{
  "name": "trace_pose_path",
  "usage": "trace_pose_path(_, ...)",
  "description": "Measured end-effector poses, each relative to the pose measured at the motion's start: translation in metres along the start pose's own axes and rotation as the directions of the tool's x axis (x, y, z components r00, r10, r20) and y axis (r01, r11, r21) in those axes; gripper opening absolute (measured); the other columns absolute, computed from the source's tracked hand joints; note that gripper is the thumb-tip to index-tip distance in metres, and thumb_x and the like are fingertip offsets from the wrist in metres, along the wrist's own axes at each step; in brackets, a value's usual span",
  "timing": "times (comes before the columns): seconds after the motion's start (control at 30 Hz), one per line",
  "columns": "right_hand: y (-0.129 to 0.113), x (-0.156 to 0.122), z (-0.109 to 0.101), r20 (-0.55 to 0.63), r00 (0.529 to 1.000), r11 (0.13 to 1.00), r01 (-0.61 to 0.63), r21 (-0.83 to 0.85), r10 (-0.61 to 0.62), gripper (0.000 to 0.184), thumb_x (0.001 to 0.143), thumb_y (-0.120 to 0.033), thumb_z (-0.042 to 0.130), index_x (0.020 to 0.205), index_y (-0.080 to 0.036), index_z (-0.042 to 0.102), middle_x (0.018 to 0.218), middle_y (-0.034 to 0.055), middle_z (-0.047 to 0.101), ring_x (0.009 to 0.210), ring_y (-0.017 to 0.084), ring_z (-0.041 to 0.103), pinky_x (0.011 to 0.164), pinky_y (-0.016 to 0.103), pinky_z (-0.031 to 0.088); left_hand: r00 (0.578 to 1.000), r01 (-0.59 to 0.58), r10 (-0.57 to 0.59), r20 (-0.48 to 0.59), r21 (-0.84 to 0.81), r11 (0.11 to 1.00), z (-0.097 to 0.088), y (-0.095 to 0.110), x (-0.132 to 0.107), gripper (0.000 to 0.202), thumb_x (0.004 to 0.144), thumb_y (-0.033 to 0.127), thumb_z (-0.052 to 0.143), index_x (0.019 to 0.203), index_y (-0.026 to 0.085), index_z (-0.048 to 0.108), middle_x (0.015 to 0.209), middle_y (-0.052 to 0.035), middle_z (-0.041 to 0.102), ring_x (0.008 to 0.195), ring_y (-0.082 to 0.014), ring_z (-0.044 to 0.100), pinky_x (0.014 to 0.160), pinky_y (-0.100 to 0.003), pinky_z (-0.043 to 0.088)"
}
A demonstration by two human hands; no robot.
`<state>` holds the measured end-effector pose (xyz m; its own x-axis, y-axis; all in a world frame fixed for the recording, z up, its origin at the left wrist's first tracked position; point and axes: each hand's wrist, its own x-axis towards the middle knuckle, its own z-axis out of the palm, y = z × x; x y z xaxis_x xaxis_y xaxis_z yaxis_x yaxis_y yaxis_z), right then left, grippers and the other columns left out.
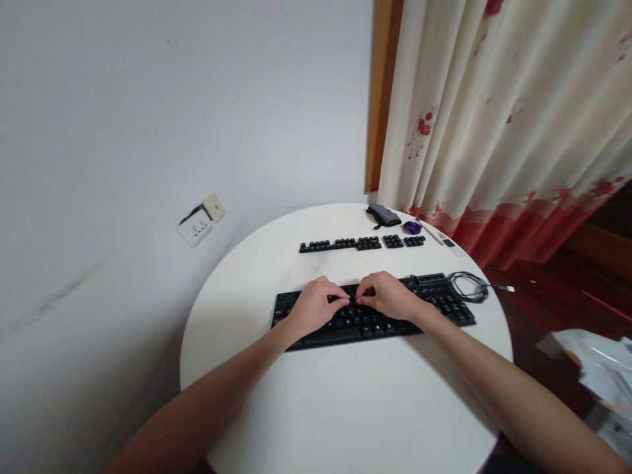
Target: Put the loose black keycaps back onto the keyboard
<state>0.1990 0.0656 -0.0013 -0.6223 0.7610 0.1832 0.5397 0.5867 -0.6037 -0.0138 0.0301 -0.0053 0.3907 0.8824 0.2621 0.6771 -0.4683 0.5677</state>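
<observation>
A black keyboard (332,336) lies flat on the white round table (345,401). My left hand (316,306) rests over its left half, thumb and fingertips pinched together near the upper middle keys. Facing it, my right hand (388,296) is also closed in a pinch over the keyboard's middle. The two sets of fingertips are close together but apart. Anything between them is too small to make out. Beyond the keyboard, loose black keycaps (368,243) sit in short grouped rows. My hands and wrists hide part of the keys.
The keyboard's coiled cable (469,288) lies at the right table edge, its plug sticking out past it. A grey pouch (384,215), a crumpled purple thing (412,228) and a slim white object (431,232) sit at the back. A wall and a curtain (444,131) stand behind.
</observation>
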Motion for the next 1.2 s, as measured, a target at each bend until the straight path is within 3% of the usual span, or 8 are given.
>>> trace_pose_path(0.7, -0.0017, 0.0001, 0.0004, 0.007, 1.000, 0.999, 0.013, -0.039, -0.013, 0.006, 0.077, -0.017, 0.070, 0.078, -0.021, 0.074, 0.076, 0.0002, 0.071, 0.071, 0.015, 0.062, 0.068, 0.024, 0.042, 0.990, -0.129, 0.118, 0.076, 0.174, 0.976, 0.0005, 0.0063, -0.0023, 0.012, 0.088, 0.027, 0.063, 0.091, 0.026, 0.075, 0.095, -0.0005, 0.074, 0.091, -0.0201, 0.057, 0.086, -0.034, 0.046)
trace_pose_path(1.2, -0.0077, -0.0022, 0.0004, -0.001, 0.999, 0.990, 0.041, -0.138, -0.042, 0.007, 0.079, -0.019, 0.067, 0.081, -0.022, 0.074, 0.080, 0.0011, 0.071, 0.076, 0.016, 0.063, 0.072, 0.025, 0.042, 0.994, -0.103, 0.095, 0.056, 0.163, 0.981, -0.0005, 0.0036, -0.0017, 0.011, 0.087, 0.027, 0.064, 0.086, 0.025, 0.074, 0.087, -0.0005, 0.074, 0.086, -0.0195, 0.059, 0.082, -0.032, 0.047)
